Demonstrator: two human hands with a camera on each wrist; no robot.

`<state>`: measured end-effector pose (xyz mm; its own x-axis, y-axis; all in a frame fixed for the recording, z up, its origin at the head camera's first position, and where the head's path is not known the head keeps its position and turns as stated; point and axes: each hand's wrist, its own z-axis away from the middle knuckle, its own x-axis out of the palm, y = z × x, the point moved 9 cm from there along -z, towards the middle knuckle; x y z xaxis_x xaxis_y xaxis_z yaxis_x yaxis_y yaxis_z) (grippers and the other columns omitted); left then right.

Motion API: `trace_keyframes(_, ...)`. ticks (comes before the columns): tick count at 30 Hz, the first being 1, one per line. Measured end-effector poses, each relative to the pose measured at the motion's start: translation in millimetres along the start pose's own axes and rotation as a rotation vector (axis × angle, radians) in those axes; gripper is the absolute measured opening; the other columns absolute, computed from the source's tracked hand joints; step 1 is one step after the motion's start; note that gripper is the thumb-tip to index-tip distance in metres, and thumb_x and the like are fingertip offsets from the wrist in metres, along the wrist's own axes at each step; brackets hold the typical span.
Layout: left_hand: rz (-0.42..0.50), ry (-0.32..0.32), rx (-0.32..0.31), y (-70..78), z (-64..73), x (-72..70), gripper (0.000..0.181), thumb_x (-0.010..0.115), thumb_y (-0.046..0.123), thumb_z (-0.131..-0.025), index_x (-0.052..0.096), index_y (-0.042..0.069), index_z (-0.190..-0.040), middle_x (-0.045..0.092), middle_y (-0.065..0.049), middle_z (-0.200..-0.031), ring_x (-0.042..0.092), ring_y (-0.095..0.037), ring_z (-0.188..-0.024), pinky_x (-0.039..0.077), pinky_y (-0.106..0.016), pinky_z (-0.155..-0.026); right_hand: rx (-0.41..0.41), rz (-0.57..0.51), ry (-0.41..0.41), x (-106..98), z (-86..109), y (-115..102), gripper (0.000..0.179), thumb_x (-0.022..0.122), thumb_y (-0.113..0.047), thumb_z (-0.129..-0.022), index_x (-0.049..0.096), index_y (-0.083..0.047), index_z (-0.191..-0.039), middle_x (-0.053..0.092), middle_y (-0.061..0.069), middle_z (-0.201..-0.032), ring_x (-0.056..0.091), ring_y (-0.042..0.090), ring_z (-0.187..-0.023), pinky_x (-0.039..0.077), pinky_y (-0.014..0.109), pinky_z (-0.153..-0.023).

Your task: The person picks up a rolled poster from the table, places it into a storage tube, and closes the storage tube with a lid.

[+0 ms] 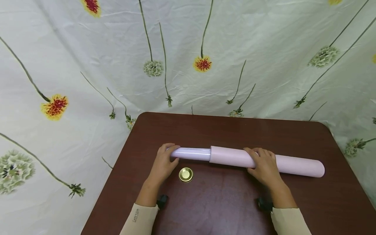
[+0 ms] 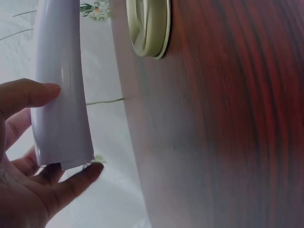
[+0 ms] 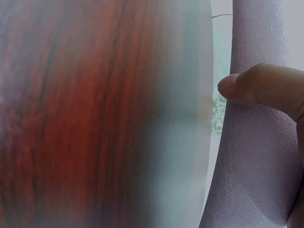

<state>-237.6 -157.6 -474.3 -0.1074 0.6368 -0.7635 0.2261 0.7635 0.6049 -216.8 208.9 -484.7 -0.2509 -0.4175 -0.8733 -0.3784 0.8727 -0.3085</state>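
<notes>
A long pink tube with a leathery, creased surface lies crosswise in front of me. Out of its left end sticks a slimmer roll of glossy pale sheet. My left hand grips that roll near its free end, thumb on the near side. In the left wrist view the roll shows an overlapping edge at its end, with fingertips right at the rim. Around the pink tube's middle, my right hand has its thumb on the near side and its fingers over the top.
A small round gold metal lid lies on the table just right of my left hand. The dark brown wooden table has rounded far corners. Behind it hangs a pale flowered cloth, also along the left side.
</notes>
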Motion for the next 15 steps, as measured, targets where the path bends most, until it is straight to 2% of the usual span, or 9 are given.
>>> trace_keyframes(7, 0.03, 0.017, -0.012, 3.3, 2.7, 1.5, 0.049, 0.082, 0.004, -0.079, 0.07, 0.012, -0.126, 0.056, -0.015, -0.133, 0.051, -0.037, -0.125, 0.048, -0.051, -0.102, 0.003, -0.005, -0.003, 2.3, 1.5, -2.5, 0.089, 0.094, -0.009, -0.058, 0.057, -0.02, -0.138, 0.062, 0.015, -0.114, 0.058, 0.04, -0.111, 0.031, 0.058, -0.1)
trace_keyframes(15, 0.033, 0.02, -0.024, 2.1, 3.6, 5.1, 0.05, 0.082, 0.006, -0.08, 0.069, 0.014, -0.127, 0.055, -0.014, -0.135, 0.051, -0.036, -0.127, 0.047, -0.051, -0.102, 0.001, -0.008, 0.015, 0.8, 2.2, -4.8, 0.088, 0.093, -0.008, -0.058, 0.058, -0.019, -0.137, 0.062, 0.015, -0.113, 0.058, 0.039, -0.11, 0.032, 0.058, -0.099)
